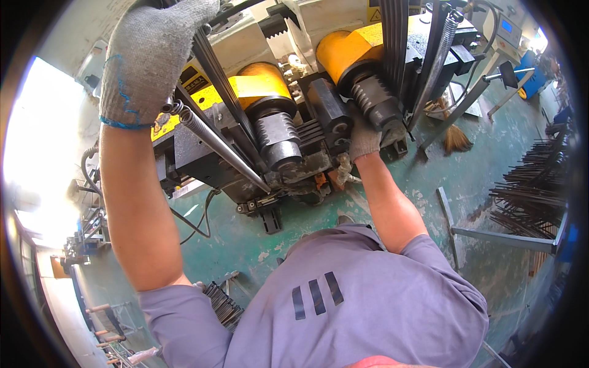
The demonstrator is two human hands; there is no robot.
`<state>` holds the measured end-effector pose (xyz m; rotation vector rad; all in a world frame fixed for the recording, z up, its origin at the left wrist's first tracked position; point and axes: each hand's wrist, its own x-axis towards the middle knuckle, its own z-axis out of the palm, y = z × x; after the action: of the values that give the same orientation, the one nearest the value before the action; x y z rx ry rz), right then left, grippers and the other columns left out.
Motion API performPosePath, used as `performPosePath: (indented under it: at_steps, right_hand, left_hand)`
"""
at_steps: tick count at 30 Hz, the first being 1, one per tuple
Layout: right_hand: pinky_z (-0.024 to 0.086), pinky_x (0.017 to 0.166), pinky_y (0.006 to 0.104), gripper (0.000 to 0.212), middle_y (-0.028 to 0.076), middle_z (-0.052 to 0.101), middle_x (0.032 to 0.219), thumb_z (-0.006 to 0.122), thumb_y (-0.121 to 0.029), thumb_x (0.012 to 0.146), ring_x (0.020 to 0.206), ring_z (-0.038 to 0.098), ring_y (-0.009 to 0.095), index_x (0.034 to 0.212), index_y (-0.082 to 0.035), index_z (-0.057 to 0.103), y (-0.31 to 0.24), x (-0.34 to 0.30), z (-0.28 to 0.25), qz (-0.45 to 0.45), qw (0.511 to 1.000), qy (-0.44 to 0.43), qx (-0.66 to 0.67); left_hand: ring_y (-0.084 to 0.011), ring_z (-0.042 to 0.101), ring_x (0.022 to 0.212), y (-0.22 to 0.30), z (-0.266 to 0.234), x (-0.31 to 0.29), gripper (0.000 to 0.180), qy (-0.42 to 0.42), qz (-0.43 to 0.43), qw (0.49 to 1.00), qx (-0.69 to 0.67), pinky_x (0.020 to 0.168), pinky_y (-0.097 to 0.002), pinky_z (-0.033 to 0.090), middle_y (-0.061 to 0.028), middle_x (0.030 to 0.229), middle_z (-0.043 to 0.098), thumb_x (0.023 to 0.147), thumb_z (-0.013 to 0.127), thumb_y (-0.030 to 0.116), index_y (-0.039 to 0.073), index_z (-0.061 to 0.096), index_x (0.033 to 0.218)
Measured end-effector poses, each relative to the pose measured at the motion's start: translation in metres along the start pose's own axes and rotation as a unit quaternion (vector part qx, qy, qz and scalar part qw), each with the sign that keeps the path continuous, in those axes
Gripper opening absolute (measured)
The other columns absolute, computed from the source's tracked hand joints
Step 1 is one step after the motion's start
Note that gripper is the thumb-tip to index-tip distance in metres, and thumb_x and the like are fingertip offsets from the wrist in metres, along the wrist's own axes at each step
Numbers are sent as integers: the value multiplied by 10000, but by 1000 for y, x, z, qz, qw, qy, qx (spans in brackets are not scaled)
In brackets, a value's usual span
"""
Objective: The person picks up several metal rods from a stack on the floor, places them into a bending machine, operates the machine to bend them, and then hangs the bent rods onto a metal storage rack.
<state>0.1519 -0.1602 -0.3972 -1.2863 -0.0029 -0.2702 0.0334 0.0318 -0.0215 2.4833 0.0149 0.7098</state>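
My left hand (150,58), in a grey knitted glove with a blue cuff edge, is raised at the upper left beside the machine. Its thumb side lies close to the upper end of a bundle of dark bars (224,86); the other fingers are hidden or cut off by the picture's top edge. My right hand (366,136), also gloved, reaches in between a black hexagonal block (329,105) and the right ribbed metal spindle (375,101). Its fingers are out of sight behind these parts. A similar ribbed spindle (278,138) stands to the left, under a yellow housing (261,83).
Coil springs (215,146) slant along the machine's front. At the right, many thin dark rods (534,190) lie piled by a metal frame (503,238). A broom (457,140) rests on the green floor (411,184). More short rods (224,305) lie lower left.
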Motion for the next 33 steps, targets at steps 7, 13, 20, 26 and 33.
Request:
performPosePath:
  at_steps: [7, 13, 20, 26, 33]
  right_hand:
    - [578, 878, 335, 365, 95, 702, 1210, 764, -108, 941, 1038, 681, 171, 1272, 25, 685, 17, 5, 2, 49, 996, 5, 75]
    - [524, 955, 361, 291, 119, 719, 1211, 677, -130, 972, 1107, 664, 225, 1224, 12, 706, 26, -6, -14, 35, 997, -64, -36]
    - [553, 905, 354, 281, 150, 768, 1125, 563, -61, 971, 1017, 731, 221, 1170, 13, 747, 38, -4, -18, -32, 991, -61, -113]
    - [542, 885, 340, 219, 111, 762, 1104, 676, -79, 937, 993, 709, 193, 1111, 30, 752, 29, -7, -12, 40, 998, -45, 5]
    - [530, 910, 341, 202, 99, 748, 1134, 698, -85, 947, 1011, 691, 190, 1105, 27, 755, 32, -7, -15, 12, 996, -54, -63]
  left_hand:
    - [-220, 751, 971, -8, -13, 15, 342, 78, -20, 997, -13, 1150, -403, 421, -128, 1000, 787, 1014, 652, 343, 20, 768, 1014]
    - [-185, 759, 996, -36, -21, 10, 263, 18, -32, 998, 54, 1118, -363, 446, -101, 970, 797, 998, 683, 296, 62, 797, 1030]
    - [-222, 784, 933, -16, -19, -10, 353, 18, -16, 999, 21, 1020, -384, 548, -110, 960, 798, 952, 755, 362, 34, 774, 1080]
    - [-222, 786, 935, -32, -27, -7, 411, -13, -19, 999, -23, 1010, -386, 569, -128, 974, 793, 926, 793, 341, 19, 730, 1174]
    - [-220, 778, 927, -38, -32, -2, 443, -28, 15, 999, 7, 970, -376, 588, -125, 985, 783, 925, 793, 358, 22, 709, 1201]
